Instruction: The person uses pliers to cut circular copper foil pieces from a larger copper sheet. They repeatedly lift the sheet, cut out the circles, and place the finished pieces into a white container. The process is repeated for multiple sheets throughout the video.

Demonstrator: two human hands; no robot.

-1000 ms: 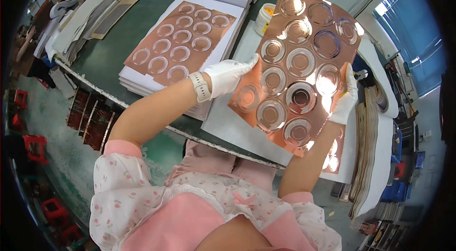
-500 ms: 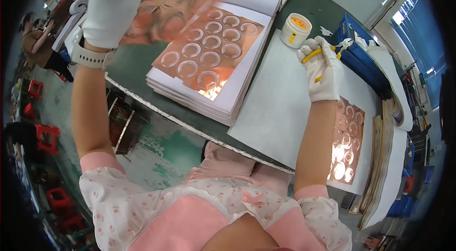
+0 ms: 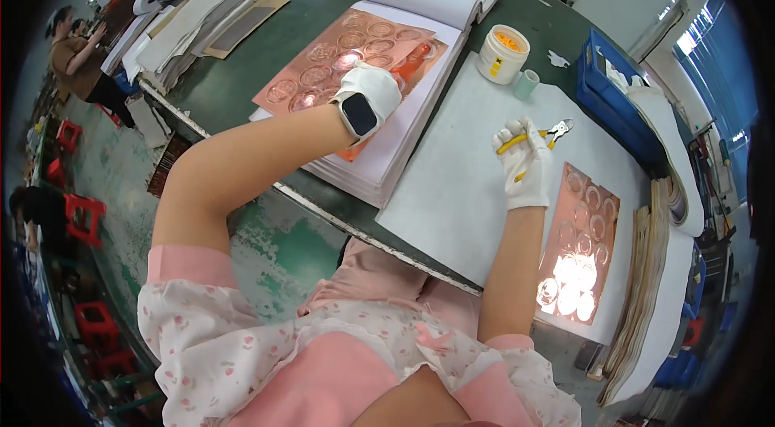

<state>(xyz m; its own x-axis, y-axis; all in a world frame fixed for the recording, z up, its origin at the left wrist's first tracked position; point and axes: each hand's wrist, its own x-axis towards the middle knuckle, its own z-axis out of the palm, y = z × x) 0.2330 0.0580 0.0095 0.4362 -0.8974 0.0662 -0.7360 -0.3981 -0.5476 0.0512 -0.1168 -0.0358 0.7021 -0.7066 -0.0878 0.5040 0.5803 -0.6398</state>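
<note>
My left hand (image 3: pixel 373 93), in a white glove with a watch at the wrist, lies over a copper-coloured sheet with embossed rings (image 3: pixel 316 74). Its fingers are bent away and hidden, so I cannot tell whether they grip the sheet. That sheet rests, slightly askew, on a thick stack of white paper (image 3: pixel 404 159); another copper edge shows beneath it at the right. In my gloved right hand (image 3: pixel 526 161), closed above the white paper, is a pair of yellow-handled cutting pliers (image 3: pixel 559 131), jaws pointing away to the right. A second ringed copper sheet (image 3: pixel 580 241) lies right of that forearm.
Behind my right hand stand a white tub (image 3: pixel 502 56) of orange bits and a small pale green cylinder (image 3: pixel 525 85). A blue bin (image 3: pixel 609 96) is at the right, near layered boards (image 3: pixel 638 282). Paper piles (image 3: pixel 190 35) occupy the far left; a person (image 3: pixel 77 64) stands beyond.
My left hand has come down from the upper left, and the ringed sheet it held up now lies on the stack. My right hand has drawn nearer with the pliers, uncovering the green cylinder.
</note>
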